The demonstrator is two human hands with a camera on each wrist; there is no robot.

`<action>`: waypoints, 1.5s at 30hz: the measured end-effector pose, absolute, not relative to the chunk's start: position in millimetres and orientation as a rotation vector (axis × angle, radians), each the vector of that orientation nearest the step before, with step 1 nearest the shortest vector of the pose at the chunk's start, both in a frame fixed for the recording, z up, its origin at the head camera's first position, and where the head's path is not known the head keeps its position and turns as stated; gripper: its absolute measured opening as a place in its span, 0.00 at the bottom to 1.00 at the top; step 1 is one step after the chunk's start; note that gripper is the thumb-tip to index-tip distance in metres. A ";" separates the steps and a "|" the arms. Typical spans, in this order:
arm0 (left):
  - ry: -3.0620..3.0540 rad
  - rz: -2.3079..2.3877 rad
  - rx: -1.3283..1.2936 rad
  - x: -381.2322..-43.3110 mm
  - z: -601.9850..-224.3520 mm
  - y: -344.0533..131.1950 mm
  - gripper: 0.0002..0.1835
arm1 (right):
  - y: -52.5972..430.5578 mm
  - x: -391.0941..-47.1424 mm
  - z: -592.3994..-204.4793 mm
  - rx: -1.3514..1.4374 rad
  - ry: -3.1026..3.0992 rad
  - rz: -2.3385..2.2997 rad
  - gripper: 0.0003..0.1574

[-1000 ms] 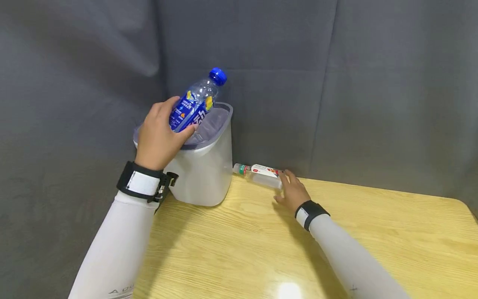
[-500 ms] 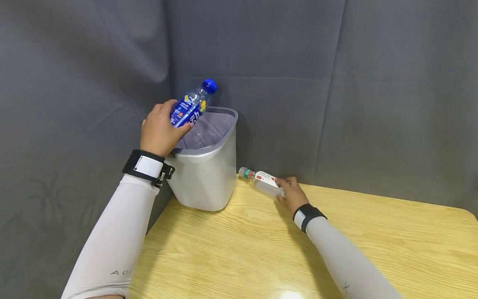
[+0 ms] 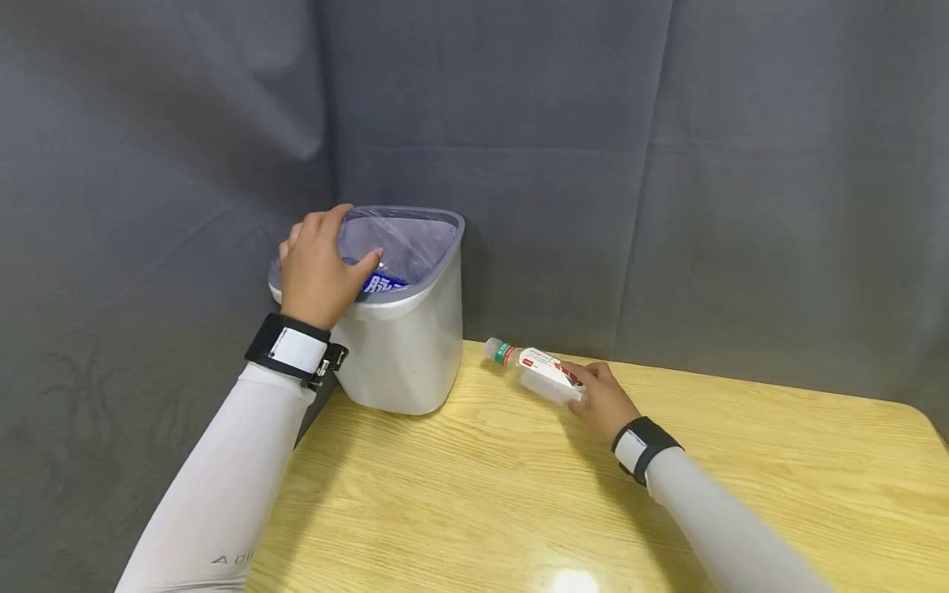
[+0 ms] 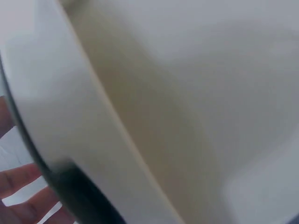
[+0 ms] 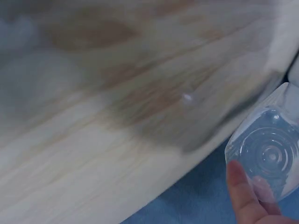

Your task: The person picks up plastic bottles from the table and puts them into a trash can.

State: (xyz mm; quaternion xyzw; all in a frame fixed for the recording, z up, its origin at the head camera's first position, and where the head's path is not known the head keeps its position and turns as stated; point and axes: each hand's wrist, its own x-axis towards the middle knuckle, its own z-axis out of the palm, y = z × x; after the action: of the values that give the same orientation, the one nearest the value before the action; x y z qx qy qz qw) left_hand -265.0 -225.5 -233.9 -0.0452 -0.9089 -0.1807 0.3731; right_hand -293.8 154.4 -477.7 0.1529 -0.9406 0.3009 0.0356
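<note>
My left hand (image 3: pixel 315 272) is over the near-left rim of the white bin (image 3: pixel 400 354), its fingers spread and holding nothing. Inside the bin lies the blue-labelled plastic bottle (image 3: pixel 384 283); only part of its label shows past my thumb. In the left wrist view the bin's wall (image 4: pixel 79 116) fills most of the picture, with my fingers (image 4: pixel 21 179) beyond the rim. My right hand (image 3: pixel 604 403) grips the base end of a clear plastic bottle (image 3: pixel 544 375) with a white and red label, its cap pointing left. The right wrist view shows that bottle's round base (image 5: pixel 271 154) beside a finger.
The bin has a grey rim and a clear plastic liner (image 3: pixel 393 239). It stands at the back left of the light wooden table (image 3: pixel 460 502). Behind hangs a dark grey curtain (image 3: pixel 519 165), which also runs along the left side.
My left hand has let go of the blue-labelled bottle, which has dropped into the bin. My right hand has closed on the clear bottle and moved it slightly right and nearer.
</note>
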 end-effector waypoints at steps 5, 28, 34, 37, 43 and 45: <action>-2.205 -0.481 -0.311 -243.1 -242.8 -202.1 0.33 | 170.4 -267.3 -457.5 0.546 -2.818 0.959 0.42; -2.708 -0.577 -1.077 -172.6 -389.6 -113.6 0.41 | 177.2 -134.0 -428.1 1.007 -2.562 0.825 0.50; -2.776 -0.577 -1.123 -168.5 -399.6 -111.7 0.40 | 170.2 -126.7 -429.6 1.051 -2.559 0.848 0.49; -2.796 -0.584 -1.132 -166.7 -405.3 -111.2 0.40 | 168.5 -125.0 -430.7 1.057 -2.560 0.845 0.48; -2.740 -0.563 -1.134 -165.4 -402.2 -113.3 0.39 | 166.8 -123.2 -425.9 0.999 -2.524 0.804 0.50; -2.697 -0.533 -1.114 -165.3 -393.9 -115.1 0.38 | 167.3 -123.8 -420.9 0.948 -2.498 0.792 0.52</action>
State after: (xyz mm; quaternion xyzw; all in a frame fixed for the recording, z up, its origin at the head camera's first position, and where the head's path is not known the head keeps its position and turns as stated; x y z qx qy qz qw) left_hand -165.3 -115.1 -393.9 -0.3741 -0.9058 -0.1789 0.0874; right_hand -123.8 167.3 -420.9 0.3348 -0.8823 0.2798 0.1767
